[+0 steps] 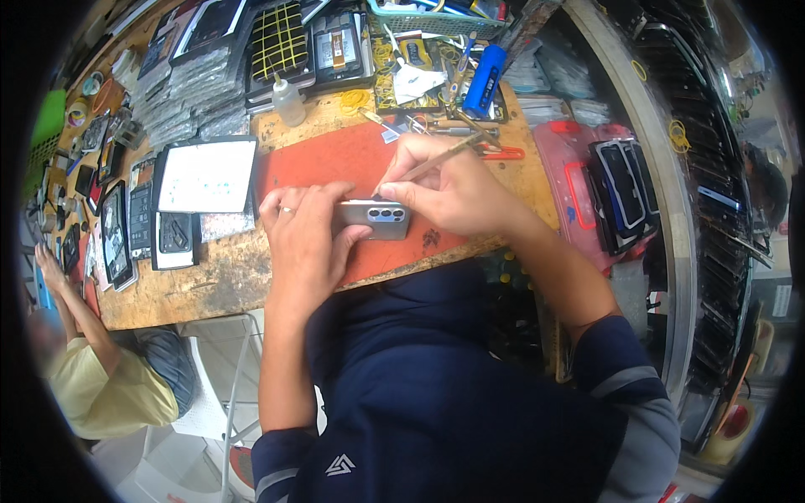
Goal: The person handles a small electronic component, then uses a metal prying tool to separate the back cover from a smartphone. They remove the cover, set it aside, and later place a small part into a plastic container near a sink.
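A silvery smartphone (377, 227) is tilted up on its long edge over the orange-red work mat (310, 159), its back with several camera lenses turned toward me. My left hand (303, 230) grips its left end, thumb against the back and fingers behind the upper edge. In my right hand (444, 189), a thin brownish pen-shaped tool (444, 158) is pinched between thumb and fingers. Its tip points down at the phone's upper edge; whether it touches cannot be made out. The phone's front side is hidden from view.
Beyond the mat stand a clear dropper bottle (289, 102) and a blue cylindrical tool (485, 80). On the left lies a white sheet or panel (207, 174) near stacked phone parts. A pink-red box (570, 180) sits right. A co-worker (117, 369) sits far left.
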